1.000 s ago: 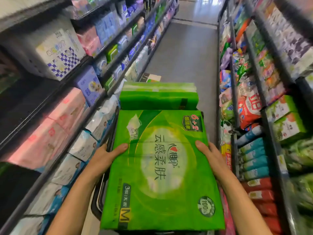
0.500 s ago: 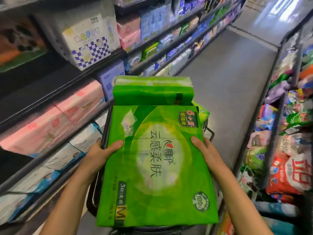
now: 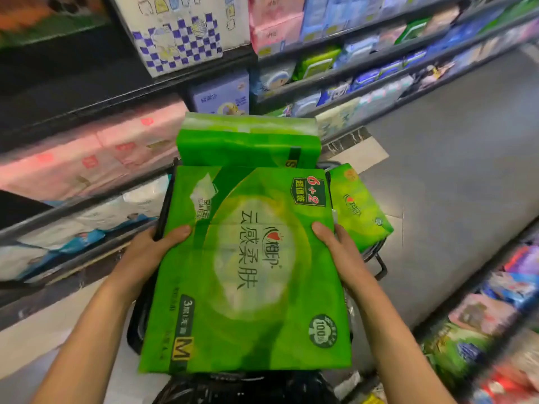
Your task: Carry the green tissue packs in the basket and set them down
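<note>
Both hands are clamped on a big green tissue pack, one on each side. The left hand has its thumb hooked over the top face and the rest of the fingers wrapped under the left edge, out of sight. The right hand does the same on the right edge, thumb lying on top.

The pack is a flat, glossy, bright-green plastic bundle with a pale round patch in the middle, big dark Chinese lettering, a red "6+2" badge at its far right corner, a yellow "M" near its front left corner and a round "100%" seal at its front right. It sits flat across the top of a black cart, whose frame pokes out just to the pack's right.

Beyond the pack's far edge stands a second green pack, and a smaller green pack leans just off its right side.

Left of the pack run dark shelves loaded with pink bundles and a white box with a blue checker print. To its right is grey aisle floor, then another blurry shelf of colourful bags.
</note>
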The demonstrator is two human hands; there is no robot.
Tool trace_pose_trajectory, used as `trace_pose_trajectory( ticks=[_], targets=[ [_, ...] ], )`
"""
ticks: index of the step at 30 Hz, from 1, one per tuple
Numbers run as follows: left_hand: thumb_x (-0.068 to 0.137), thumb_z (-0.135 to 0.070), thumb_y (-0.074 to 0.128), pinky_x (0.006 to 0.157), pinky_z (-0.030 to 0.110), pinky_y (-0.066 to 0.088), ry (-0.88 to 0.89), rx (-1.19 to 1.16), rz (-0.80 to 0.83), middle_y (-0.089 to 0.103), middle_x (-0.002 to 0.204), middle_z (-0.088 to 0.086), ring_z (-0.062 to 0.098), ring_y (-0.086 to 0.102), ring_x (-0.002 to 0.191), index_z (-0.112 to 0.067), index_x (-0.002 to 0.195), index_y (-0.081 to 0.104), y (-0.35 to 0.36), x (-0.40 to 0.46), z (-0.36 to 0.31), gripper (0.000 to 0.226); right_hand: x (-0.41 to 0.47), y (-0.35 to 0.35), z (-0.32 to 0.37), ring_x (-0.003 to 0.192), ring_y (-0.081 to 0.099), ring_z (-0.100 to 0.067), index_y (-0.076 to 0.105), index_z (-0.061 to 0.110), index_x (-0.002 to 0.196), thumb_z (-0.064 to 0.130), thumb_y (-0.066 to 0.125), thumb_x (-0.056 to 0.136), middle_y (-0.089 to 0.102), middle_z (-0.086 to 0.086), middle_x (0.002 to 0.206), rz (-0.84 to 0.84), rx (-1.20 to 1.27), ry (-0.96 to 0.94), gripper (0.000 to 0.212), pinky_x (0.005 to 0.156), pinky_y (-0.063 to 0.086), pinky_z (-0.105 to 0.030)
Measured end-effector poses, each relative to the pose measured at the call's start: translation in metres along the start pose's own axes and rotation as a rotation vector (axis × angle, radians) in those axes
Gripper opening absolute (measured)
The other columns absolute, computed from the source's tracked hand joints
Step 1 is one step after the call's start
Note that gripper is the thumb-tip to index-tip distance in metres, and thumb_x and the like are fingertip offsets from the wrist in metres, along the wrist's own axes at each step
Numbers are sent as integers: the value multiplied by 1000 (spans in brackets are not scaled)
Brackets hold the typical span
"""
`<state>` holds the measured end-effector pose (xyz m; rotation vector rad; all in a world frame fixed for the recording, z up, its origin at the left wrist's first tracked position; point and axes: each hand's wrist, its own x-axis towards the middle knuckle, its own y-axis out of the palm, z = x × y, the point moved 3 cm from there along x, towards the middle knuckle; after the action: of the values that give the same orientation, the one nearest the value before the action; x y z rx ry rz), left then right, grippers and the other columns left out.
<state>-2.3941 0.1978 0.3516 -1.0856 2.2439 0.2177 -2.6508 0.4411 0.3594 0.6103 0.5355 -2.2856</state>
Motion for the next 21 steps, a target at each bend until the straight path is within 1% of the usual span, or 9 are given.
trace_pose_trajectory(
  ticks=[2,4,7,11,13,15,16,18,21],
  targets=[
    [33,-71,84,66,32,60,-24,-14,-75,80,87,2,18,77,73,-14,112,70,15,9,19,99,27,-12,-7,135,47,-10,20,9,162,75,70,66,39,-4,160,77,-64,-15,126,105,39,-22],
    [39,-70,78,68,34,60,-33,9,-131,80,85,3,21,77,73,-14,115,69,34,17,37,94,48,-24,-16,142,40,-16,15,12,163,80,72,62,32,-4,165,125,-65,-26,135,114,34,-33],
    [49,-60,79,74,37,59,-44,-22,-195,79,95,7,27,75,80,-16,120,66,57,31,73,84,88,-33,-47,130,40,-4,9,15,164,69,75,73,35,0,161,214,-62,25,124,106,38,-29],
    [69,-53,82,87,47,56,-79,-67,-258,75,113,14,29,72,92,-17,119,67,78,57,140,64,146,-33,-85,105,56,9,18,14,161,58,80,76,48,15,144,299,-140,25,114,84,43,-8],
    [73,-52,83,88,48,55,-112,-153,-301,74,118,15,29,71,93,-20,115,69,84,69,177,55,171,-25,-103,119,50,2,18,15,161,67,76,66,45,11,148,336,-201,32,123,94,41,-17],
    [57,-64,88,95,58,53,-140,-208,-333,75,118,10,32,72,98,-27,118,70,88,84,215,74,196,-14,-124,121,51,5,26,20,158,71,77,59,48,16,145,356,-210,31,122,99,44,-21],
    [59,-58,88,96,59,52,-141,-243,-341,75,119,9,31,73,97,-28,120,70,91,91,232,71,208,-10,-138,123,54,4,30,21,155,74,79,55,50,16,146,355,-203,37,123,102,47,-25],
    [72,-38,81,85,51,60,-116,-270,-366,72,123,15,26,73,88,-22,126,66,94,106,263,58,229,1,-162,129,55,-7,30,23,156,83,79,49,50,11,149,347,-210,80,132,111,46,-38],
    [75,-31,69,67,35,64,-133,-261,-388,68,128,23,34,69,97,-17,127,64,98,128,301,53,257,14,-196,107,63,3,42,48,128,77,75,50,60,29,120,387,-252,74,90,97,52,-28]
  ],
)
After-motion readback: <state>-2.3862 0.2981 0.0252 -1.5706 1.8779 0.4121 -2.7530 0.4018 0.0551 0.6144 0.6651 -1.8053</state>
